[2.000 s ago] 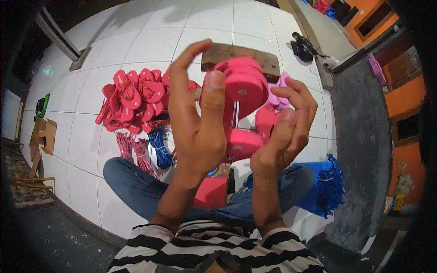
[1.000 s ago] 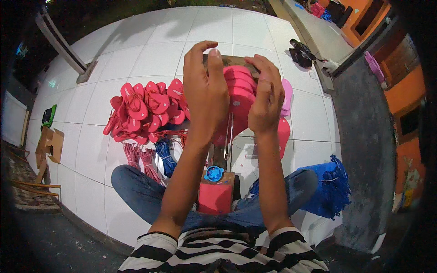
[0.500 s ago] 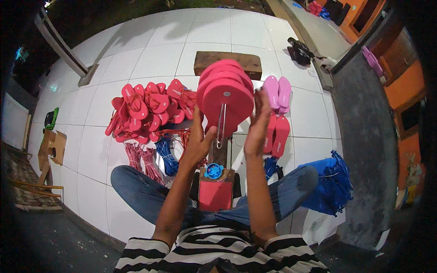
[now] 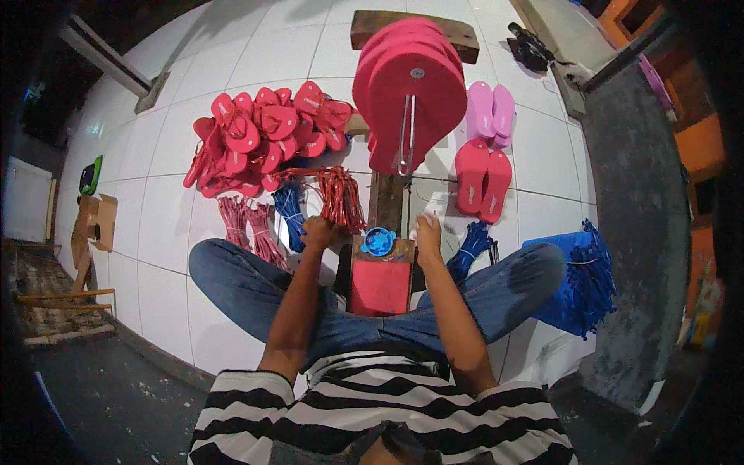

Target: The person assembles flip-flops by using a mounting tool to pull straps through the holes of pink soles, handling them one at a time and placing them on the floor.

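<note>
A stack of pink-red flip-flop soles (image 4: 422, 101) stands on the wooden stand, a looped metal piece (image 4: 406, 136) hanging over its front. Neither hand touches it. My left hand (image 4: 319, 232) is at the near ends of a bundle of red straps (image 4: 341, 198), its fingers curled there; how many straps they hold is hidden. My right hand (image 4: 428, 234) is to the right of the stand, fingers bent together; anything inside them is too small to make out. Between the hands, a blue dish (image 4: 378, 242) with small blue pieces sits on the wooden block above a red pad (image 4: 380, 287).
Finished red flip-flops (image 4: 260, 132) lie heaped at left. Pink strap bundles (image 4: 252, 225) and a blue strap bundle (image 4: 290, 217) lie nearer. At right are lilac soles (image 4: 491, 108), red soles (image 4: 483, 182), blue straps (image 4: 470, 249) and a large blue pile (image 4: 581, 291).
Both hands have left the sole stack and come down toward me, the left to the red straps, the right beside the stand. The view has shifted, so the scene sits higher.
</note>
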Demonstrator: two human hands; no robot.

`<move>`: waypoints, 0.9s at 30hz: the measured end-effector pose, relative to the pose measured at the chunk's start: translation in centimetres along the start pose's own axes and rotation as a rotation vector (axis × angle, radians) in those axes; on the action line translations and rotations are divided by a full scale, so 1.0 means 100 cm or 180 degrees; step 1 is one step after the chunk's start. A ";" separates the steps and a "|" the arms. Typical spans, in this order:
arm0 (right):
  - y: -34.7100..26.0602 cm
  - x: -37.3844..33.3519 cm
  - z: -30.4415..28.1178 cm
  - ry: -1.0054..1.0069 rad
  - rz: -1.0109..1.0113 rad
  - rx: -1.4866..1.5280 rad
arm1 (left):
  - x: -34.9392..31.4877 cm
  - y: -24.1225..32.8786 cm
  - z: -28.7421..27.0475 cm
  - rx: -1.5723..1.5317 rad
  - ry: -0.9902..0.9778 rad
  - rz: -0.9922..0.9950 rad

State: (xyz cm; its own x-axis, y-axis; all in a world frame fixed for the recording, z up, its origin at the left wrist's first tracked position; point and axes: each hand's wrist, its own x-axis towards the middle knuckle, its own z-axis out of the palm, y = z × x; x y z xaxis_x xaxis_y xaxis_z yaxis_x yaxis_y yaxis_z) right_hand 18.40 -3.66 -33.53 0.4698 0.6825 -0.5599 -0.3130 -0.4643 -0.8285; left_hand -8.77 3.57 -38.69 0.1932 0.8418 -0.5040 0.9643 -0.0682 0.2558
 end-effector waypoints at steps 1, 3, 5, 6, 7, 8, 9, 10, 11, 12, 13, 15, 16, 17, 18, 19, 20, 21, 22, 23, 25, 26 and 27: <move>-0.004 -0.007 0.002 0.0019 0.0360 0.0304 | -0.004 0.007 0.011 -0.0037 0.0441 -0.0327; -0.011 -0.023 0.003 0.0097 0.1091 0.0921 | -0.009 0.029 0.036 -0.0083 0.1307 -0.0952; -0.008 -0.006 0.013 0.0111 -0.0769 0.0054 | 0.000 0.022 0.036 -0.0214 0.1440 -0.0809; -0.002 0.002 0.017 0.0089 -0.1640 -0.0449 | -0.001 0.017 0.041 -0.0288 0.1468 -0.0794; -0.007 0.000 0.012 0.0133 -0.1831 -0.0679 | -0.013 0.030 0.015 -0.0615 0.1089 -0.0811; -0.012 -0.003 0.005 0.0174 -0.2018 -0.0913 | 0.004 0.025 0.023 -0.0784 0.0886 -0.0664; -0.016 -0.015 0.015 0.0036 -0.2224 -0.1122 | 0.014 -0.007 0.028 -0.0965 0.0768 -0.0668; -0.007 -0.012 0.018 -0.0054 -0.1760 -0.0775 | 0.025 -0.022 0.033 -0.1167 0.0649 -0.0598; 0.009 0.001 0.016 -0.0070 -0.1296 -0.0424 | 0.033 -0.017 0.032 -0.1053 0.1000 -0.0624; 0.021 0.008 0.015 -0.0110 -0.0804 -0.0086 | 0.035 -0.014 0.034 -0.0934 0.1340 -0.0688; 0.023 0.010 0.011 -0.0098 -0.0761 -0.0111 | 0.033 -0.004 0.030 -0.0791 0.1656 -0.0711; 0.028 0.017 0.005 -0.0067 -0.0675 -0.0153 | 0.029 0.029 0.013 -0.0779 0.2057 -0.0739; 0.025 0.018 0.009 -0.0044 -0.0768 -0.0225 | 0.031 0.034 0.000 -0.0762 0.2327 -0.0759; 0.024 0.018 0.012 -0.0015 -0.0856 -0.0299 | 0.038 0.031 0.003 -0.0846 0.2571 -0.0992; 0.019 0.017 0.015 -0.0001 -0.0959 -0.0389 | 0.047 0.021 0.005 -0.1361 0.2509 -0.0894; 0.021 0.019 0.011 0.0025 -0.0985 -0.0452 | 0.060 0.009 0.006 -0.1884 0.2398 -0.0748; 0.024 0.025 0.009 0.0063 -0.1038 -0.0495 | 0.079 -0.005 0.005 -0.2401 0.2287 -0.0563; 0.025 0.027 0.010 0.0063 -0.1073 -0.0539 | 0.097 -0.029 0.013 -0.3074 0.2080 -0.0408; 0.026 0.024 0.014 -0.0004 -0.0986 -0.0444 | 0.113 -0.058 0.023 -0.3737 0.1888 -0.0340; 0.025 0.022 0.013 -0.0026 -0.0904 -0.0349 | 0.121 -0.068 0.026 -0.4044 0.1897 -0.0218; 0.022 0.018 0.013 0.0031 -0.0916 -0.0418 | 0.126 -0.072 0.022 -0.4415 0.2147 -0.0129; 0.020 0.014 0.012 0.0030 -0.0897 -0.0378 | 0.127 -0.078 0.018 -0.4446 0.2405 -0.0158; 0.017 0.013 0.007 0.0067 -0.0902 -0.0344 | 0.129 -0.070 0.009 -0.4500 0.2636 -0.0155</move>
State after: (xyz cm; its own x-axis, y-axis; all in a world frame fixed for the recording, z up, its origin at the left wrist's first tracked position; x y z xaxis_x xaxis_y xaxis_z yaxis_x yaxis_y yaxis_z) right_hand 17.91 -3.12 -35.67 0.5430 0.7822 -0.3055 -0.0780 -0.3153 -0.9458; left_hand -12.88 14.41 -47.73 -0.4235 0.9004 -0.0996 -0.0458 0.0885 0.9950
